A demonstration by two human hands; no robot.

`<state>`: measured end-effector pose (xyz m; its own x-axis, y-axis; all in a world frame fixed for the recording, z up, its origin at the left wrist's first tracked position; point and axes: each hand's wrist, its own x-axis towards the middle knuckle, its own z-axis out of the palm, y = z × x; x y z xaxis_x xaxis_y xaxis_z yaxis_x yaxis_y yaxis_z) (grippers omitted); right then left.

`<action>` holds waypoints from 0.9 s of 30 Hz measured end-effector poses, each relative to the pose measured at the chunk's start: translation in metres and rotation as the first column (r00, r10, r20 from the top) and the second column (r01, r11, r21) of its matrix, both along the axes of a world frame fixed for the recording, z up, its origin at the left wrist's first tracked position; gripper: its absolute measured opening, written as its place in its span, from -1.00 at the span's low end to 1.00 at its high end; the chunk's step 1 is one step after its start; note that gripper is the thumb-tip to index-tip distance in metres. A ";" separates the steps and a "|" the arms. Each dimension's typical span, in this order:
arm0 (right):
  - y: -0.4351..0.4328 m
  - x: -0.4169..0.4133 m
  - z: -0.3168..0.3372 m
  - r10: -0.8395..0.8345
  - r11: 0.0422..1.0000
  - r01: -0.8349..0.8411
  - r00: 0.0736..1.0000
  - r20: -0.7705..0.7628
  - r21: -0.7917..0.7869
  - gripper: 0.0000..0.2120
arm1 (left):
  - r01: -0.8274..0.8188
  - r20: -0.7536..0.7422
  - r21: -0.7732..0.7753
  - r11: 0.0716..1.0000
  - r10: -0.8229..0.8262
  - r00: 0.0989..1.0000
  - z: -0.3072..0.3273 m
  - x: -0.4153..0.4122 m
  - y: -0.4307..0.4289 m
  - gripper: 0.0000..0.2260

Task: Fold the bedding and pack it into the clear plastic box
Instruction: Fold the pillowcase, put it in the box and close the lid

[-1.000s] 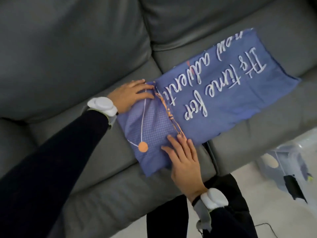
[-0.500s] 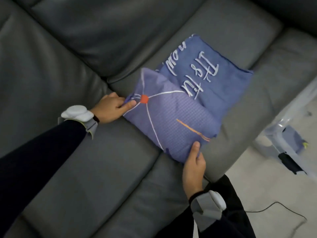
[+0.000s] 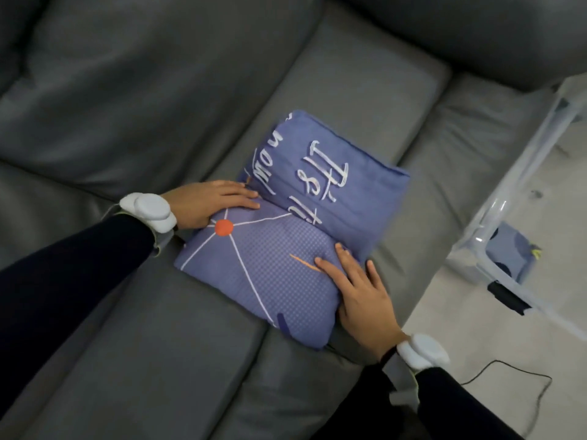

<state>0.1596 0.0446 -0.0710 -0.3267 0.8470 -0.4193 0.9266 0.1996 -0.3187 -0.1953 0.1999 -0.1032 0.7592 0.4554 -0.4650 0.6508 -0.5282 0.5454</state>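
The blue bedding [image 3: 273, 274] lies folded on the grey sofa seat [image 3: 165, 338]. Its near flap, with white lines and an orange dot, is folded over the far part that bears white lettering. My left hand [image 3: 209, 204] rests flat on the flap's far left corner, fingers stretched out. My right hand [image 3: 359, 290] presses flat on the flap's right edge, fingers spread. The clear plastic box [image 3: 514, 223] stands on the floor to the right of the sofa, with blue fabric inside it.
The sofa's back cushions [image 3: 158, 74] rise behind the bedding. A pale floor [image 3: 476, 344] lies at the right with a thin black cable [image 3: 521, 385] on it. Both wrists wear white bands.
The near flap has come down flat over the lettered part. My right hand moved from gripping the flap's near edge to pressing on top; my left hand slid onto the corner.
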 end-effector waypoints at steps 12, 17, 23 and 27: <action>0.023 0.008 0.011 -0.236 0.968 0.195 0.921 -0.312 -0.156 -0.33 | -0.400 -0.150 0.001 0.917 0.395 0.906 0.013 0.041 0.024 -0.75; 0.082 0.000 0.024 -0.807 0.548 0.820 0.466 -0.363 -0.164 -0.49 | -0.683 -0.273 -0.030 0.730 0.651 0.708 0.034 0.081 0.034 -0.15; 0.138 0.011 0.020 -0.884 0.338 0.939 0.342 -0.320 0.069 -0.79 | -0.963 0.134 0.170 0.210 0.963 0.234 0.023 0.110 0.043 -0.54; 0.155 -0.033 0.025 -0.310 0.750 0.473 0.869 -0.386 0.462 -0.64 | -0.934 0.555 0.137 0.329 0.756 0.347 0.026 0.176 0.045 -0.71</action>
<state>0.1270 0.1995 -0.0460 0.0554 0.9817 0.1821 0.8528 0.0483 -0.5200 -0.0190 0.2446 -0.0770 -0.1252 0.9868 0.1022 0.6769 0.0097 0.7360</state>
